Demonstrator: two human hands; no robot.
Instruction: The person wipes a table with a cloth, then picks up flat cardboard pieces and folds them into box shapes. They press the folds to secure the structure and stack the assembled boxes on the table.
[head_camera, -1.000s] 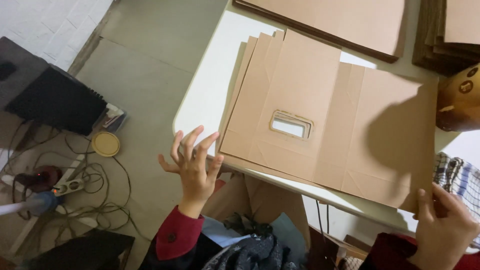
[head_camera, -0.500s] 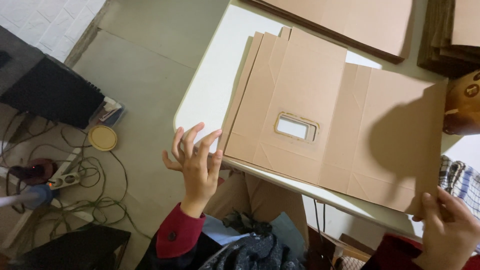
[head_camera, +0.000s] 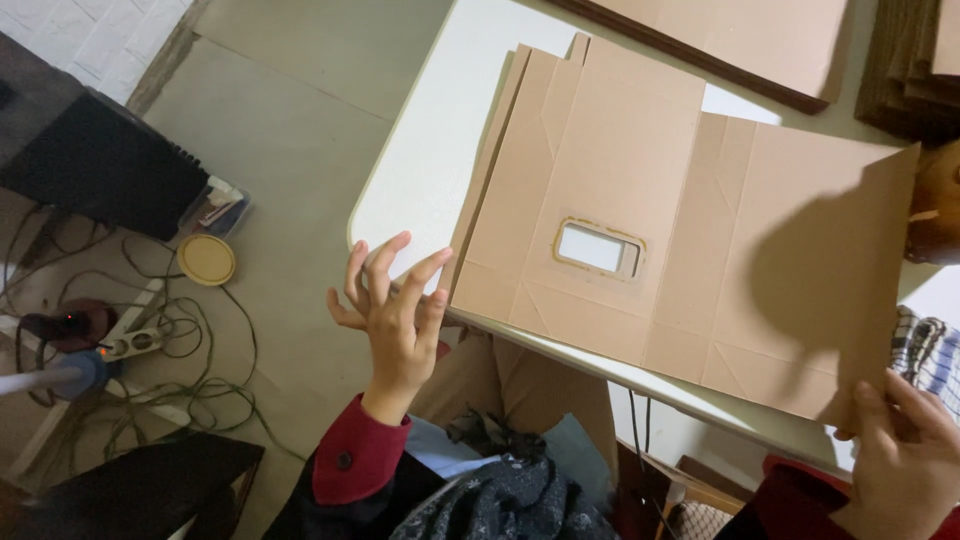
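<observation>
floor: grey, left half of frame; tangled cables (head_camera: 150, 370), power strip (head_camera: 128, 343), round yellow lid (head_camera: 206, 259), black box (head_camera: 95, 165) upper left
table (head_camera: 430, 170): white, centre to right
left hand (head_camera: 395, 315): lower centre-left, fingers spread wide, holding nothing, just beside table edge and cardboard corner
cardboard sheet (head_camera: 700, 250): flat creased brown blank with rectangular window cutout (head_camera: 597, 248), on table, centre-right
right hand (head_camera: 900, 450): lower right, fingers pinching cardboard's lower right corner
cardboard stacks (head_camera: 760, 40): top right
</observation>
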